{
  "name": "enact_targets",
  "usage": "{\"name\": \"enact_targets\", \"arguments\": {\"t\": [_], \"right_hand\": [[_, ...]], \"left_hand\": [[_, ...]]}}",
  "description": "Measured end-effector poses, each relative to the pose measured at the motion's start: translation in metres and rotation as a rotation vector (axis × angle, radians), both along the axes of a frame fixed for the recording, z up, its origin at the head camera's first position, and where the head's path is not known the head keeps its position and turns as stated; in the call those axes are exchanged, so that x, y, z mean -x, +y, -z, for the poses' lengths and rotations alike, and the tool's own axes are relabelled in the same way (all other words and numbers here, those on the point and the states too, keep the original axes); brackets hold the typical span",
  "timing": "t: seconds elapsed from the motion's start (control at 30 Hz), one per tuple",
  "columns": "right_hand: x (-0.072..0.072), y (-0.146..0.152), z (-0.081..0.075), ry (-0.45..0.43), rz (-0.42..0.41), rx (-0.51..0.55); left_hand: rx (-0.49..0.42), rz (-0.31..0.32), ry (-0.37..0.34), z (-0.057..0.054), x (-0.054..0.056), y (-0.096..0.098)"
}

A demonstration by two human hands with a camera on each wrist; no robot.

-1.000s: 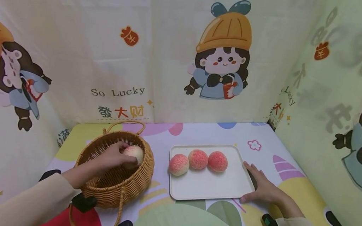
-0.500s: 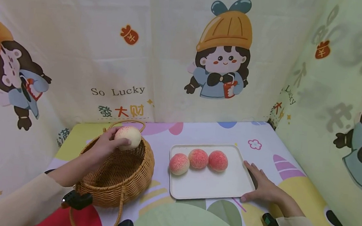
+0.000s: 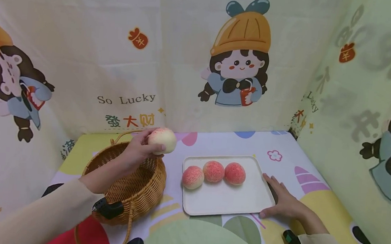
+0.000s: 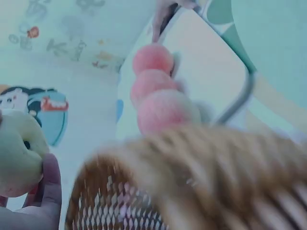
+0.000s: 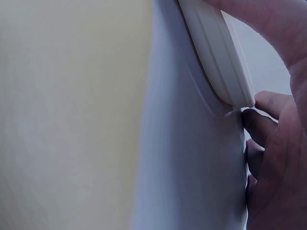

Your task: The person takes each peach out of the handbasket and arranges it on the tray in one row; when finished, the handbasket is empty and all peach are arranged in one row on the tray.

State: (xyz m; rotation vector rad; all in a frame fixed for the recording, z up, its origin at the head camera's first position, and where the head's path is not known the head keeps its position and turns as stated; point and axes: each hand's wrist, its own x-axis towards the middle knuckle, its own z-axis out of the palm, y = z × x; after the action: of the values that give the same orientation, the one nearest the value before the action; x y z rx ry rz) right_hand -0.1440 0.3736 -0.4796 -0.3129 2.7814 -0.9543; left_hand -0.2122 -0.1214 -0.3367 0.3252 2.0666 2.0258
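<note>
My left hand (image 3: pixel 137 148) pinches a pale peach (image 3: pixel 165 142) with a pink blush, held above the right rim of a wicker basket (image 3: pixel 153 195). The left wrist view shows the dimple in this peach (image 4: pixel 14 153), with the thumb pressed on its side. A white rectangular tray (image 3: pixel 227 201) lies to the right. On it sit a left peach (image 3: pixel 193 177), a middle peach (image 3: pixel 213 171) and a right peach (image 3: pixel 235 174), close together in a row. My right hand (image 3: pixel 285 202) rests at the tray's right edge, fingers spread, thumb near the front corner, touching the rim (image 5: pixel 216 52).
The basket's two looped handles hang outward, one toward the back and one (image 3: pixel 130 224) toward the front. A patterned cloth (image 3: pixel 186 240) covers the table. Printed curtains (image 3: pixel 179 59) enclose the back and sides.
My left hand has lifted the peach out of the basket and carried it up and to the right, past the rim. The right hand and tray have stayed put.
</note>
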Motion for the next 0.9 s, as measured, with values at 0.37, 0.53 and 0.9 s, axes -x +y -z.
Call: {"name": "enact_targets", "arguments": {"t": [0.37, 0.53, 0.9], "right_hand": [[0.001, 0.000, 0.000, 0.007, -0.009, -0.005], [-0.001, 0.001, 0.001, 0.005, -0.016, 0.008], [0.000, -0.001, 0.002, 0.023, -0.040, 0.052]], "left_hand": [[0.042, 0.075, 0.037, -0.002, 0.019, 0.091], [0.096, 0.126, 0.074, 0.004, 0.022, 0.141], [0.714, 0.183, 0.551, 0.051, -0.004, 0.233]]}}
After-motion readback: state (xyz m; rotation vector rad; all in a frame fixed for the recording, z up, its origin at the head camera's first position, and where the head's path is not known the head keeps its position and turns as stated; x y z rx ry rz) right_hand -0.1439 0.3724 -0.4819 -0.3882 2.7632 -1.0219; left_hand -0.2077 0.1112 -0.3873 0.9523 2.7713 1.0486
